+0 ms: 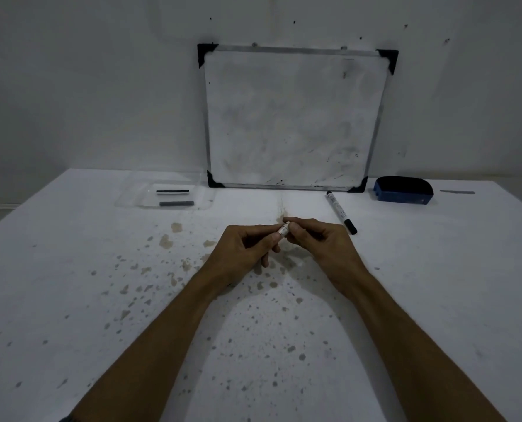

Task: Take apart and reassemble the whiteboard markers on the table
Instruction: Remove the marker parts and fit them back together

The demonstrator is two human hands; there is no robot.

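Meeting above the middle of the table (pixel 70 269), the left hand (pixel 241 251) and the right hand (pixel 323 242) pinch one short white marker piece (pixel 284 230) between them. Each hand is curled narrow around it, thumb and fingertips pressed on its sides, so only a small pale stretch shows between the two grips. Whether this is a barrel or a cap cannot be told. Both forearms run back toward 6 o'clock, bare.

At about 2 o'clock from the hands, just beside the right knuckles, a whole whiteboard marker (pixel 341 212) lies flat, white-bodied with black ends, its near tip pointing toward 5 o'clock. Farther out at 2 o'clock sits a blue eraser (pixel 402 190) with a dark pad on top. Past it lies a thin grey strip (pixel 457 192).

At 11 o'clock, well apart from the hands, a clear plastic tray (pixel 131 197) holds a black-and-white stick (pixel 172 192) and a dark grey rod (pixel 176 203), lying parallel and apart.

At 12 o'clock a smudged whiteboard (pixel 293 117) with black corners leans upright against the wall (pixel 86 86), its lower edge on the table. Brownish stains spot the tabletop around the hands.
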